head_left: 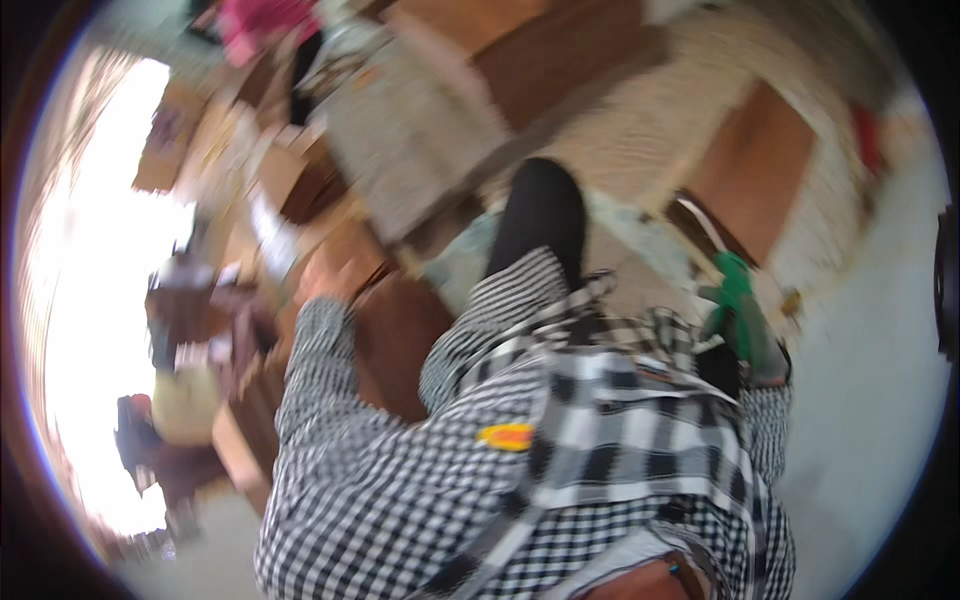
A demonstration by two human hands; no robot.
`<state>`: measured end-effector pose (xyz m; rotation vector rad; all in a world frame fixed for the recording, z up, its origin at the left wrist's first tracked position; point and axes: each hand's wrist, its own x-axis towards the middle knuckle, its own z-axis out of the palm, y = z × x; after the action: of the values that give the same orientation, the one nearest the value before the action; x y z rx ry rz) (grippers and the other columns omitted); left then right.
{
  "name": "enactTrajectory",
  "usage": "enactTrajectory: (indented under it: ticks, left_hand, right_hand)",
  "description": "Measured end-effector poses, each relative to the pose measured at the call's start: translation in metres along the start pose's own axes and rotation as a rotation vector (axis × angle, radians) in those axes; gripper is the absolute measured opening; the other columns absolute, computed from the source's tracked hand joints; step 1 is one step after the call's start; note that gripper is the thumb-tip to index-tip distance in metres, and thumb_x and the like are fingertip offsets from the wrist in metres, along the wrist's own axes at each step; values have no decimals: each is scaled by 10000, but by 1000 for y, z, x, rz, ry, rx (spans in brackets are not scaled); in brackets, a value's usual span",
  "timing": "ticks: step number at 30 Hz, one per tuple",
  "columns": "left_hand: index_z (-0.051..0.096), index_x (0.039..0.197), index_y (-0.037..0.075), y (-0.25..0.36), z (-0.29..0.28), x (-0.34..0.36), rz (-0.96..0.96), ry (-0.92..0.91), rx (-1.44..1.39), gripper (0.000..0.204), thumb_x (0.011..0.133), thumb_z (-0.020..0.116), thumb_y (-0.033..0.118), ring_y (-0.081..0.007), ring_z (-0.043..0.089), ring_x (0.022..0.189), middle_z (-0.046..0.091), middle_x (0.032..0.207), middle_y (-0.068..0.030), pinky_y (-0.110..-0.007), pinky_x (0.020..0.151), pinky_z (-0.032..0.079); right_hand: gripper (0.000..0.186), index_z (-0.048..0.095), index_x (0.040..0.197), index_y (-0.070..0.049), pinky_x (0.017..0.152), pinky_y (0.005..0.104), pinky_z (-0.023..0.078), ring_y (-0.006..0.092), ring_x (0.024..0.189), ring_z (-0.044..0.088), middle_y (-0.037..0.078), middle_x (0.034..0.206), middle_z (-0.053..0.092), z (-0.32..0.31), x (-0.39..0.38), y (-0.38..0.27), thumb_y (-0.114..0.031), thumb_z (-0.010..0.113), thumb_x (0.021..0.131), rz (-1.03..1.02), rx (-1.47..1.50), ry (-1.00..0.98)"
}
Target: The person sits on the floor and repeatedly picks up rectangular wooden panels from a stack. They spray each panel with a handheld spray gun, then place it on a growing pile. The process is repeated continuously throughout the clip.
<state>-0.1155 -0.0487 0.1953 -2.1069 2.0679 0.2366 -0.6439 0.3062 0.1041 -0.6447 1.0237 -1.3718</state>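
Note:
My left hand (pixel 328 276) is bare and reaches forward past the checked sleeve, its fingers stretched out over a brown block-like piece (pixel 345 250) that may be a carton or a stack of boards. A larger dark brown piece (pixel 398 335) stands beside that forearm, close to my bent knee. On the other side, my right hand (pixel 738 310) wears a green glove and hangs low by my hip. Motion smears its fingers. A pale, curved strip (pixel 704 224) shows just beyond the glove, near a flat brown panel (pixel 755 170); whether the hand holds it is unclear.
A big brown box-like stack (pixel 560 60) stands ahead, next to a grey slab (pixel 410 130). Several cartons (pixel 300 175) and brown pieces crowd the left, beside a bright opening (pixel 90 300). Someone in pink (pixel 262 25) is at the far left. A pale wall or floor (pixel 860 400) lies right.

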Motion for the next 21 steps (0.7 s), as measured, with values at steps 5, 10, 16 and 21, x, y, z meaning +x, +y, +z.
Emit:
enactTrajectory:
  ticks: [5,10,16,21]
  left_hand:
    - [485,1402,89,-95,49,7,15,40,216,490,953,558,269,-272,503,1285,514,1402,-157,-376,1079,404]
    - [577,1304,41,-108,102,14,407,505,248,340,969,531,85,-261,590,1180,605,1286,-144,-381,1006,481]
    - [638,1208,-7,210,63,7,783,336,-879,240,991,564,66,-212,645,1042,671,1163,-137,-316,894,519]
    - [566,1304,12,414,92,-9,750,-562,-1133,372,1005,575,233,-140,613,881,639,1134,-85,-276,748,518]
  right_hand:
    - [693,437,1434,51,839,304,494,180,886,627,117,983,667,10,-38,-23,-520,431,1042,0,-41,359]
    - [615,532,1356,53,825,306,509,168,871,625,100,921,660,19,-54,-14,-474,429,1057,66,-378,571]
    - [629,628,1125,36,644,384,487,195,673,588,72,736,608,62,-25,-23,-564,490,996,313,-852,511]
    - [636,631,1117,12,692,402,519,265,756,659,145,838,674,71,-43,-27,-588,464,988,218,-802,702]
